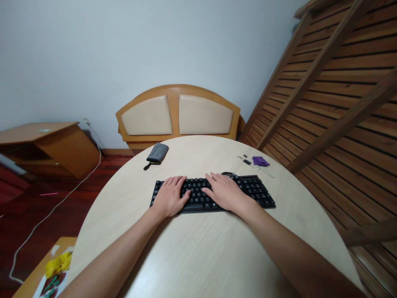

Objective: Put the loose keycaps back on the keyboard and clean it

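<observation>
A black computer keyboard (198,198) lies flat on the round, light wood table (198,252). My left hand (170,195) rests over its left part, fingers stretched forward on the keys and thumb held out to the side. Over the middle of the keys lies my right hand (226,191), its fingers also extended and spread, nothing gripped in them. Both palms face down and cover some of the keys. The number pad at the right end shows uncovered. Behind the keyboard, a bit of coiled black cable (228,174) is visible near my right hand.
A grey folded pouch (158,153) with a black loop lies at the back left. At the back right are a purple cloth (260,161) and small thin items. A wooden headboard (175,111) stands behind the table, slatted wood (341,103) to the right.
</observation>
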`<state>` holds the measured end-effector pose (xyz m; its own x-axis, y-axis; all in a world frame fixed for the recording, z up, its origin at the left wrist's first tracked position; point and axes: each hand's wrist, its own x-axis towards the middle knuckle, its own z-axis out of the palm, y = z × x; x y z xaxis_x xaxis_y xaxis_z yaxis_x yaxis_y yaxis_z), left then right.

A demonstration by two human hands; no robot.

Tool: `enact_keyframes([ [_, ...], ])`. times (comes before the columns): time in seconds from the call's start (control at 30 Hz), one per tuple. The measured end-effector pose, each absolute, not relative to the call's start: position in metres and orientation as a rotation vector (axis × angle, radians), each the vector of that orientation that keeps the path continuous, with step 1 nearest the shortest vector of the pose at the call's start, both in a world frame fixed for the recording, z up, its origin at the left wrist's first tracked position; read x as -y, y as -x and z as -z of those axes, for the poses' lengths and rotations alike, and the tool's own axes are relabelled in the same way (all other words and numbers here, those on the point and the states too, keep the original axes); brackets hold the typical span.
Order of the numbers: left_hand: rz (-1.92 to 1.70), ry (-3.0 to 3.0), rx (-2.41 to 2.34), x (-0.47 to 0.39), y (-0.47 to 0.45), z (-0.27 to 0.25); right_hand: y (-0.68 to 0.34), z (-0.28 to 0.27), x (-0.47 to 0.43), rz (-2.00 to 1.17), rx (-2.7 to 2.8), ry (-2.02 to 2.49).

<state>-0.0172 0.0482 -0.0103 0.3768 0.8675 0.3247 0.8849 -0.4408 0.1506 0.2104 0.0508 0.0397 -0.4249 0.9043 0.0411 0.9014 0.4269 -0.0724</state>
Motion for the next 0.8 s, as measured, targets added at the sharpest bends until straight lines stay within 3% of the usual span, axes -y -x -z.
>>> enact_keyframes([
  [0.13, 0.534, 2.545, 1.652, -0.069, 0.014, 0.010, -0.248, -0.010, -0.052, -0.120, 2.542, 1.652],
  [0.3, 0.636, 2.556, 1.642, -0.084, 0.009, 0.010, -0.264, 0.019, -0.065, 0.021, 2.412, 1.520],
  [0.63, 1.337, 2.224, 1.875, -0.099, 0.052, 0.002, -0.265, 0.017, -0.066, 0.042, 2.396, 1.496],
  [0.8, 1.127, 2.002, 2.148, -0.129, 0.096, 0.025, -0.266, 0.022, -0.068, 0.050, 2.402, 1.495],
])
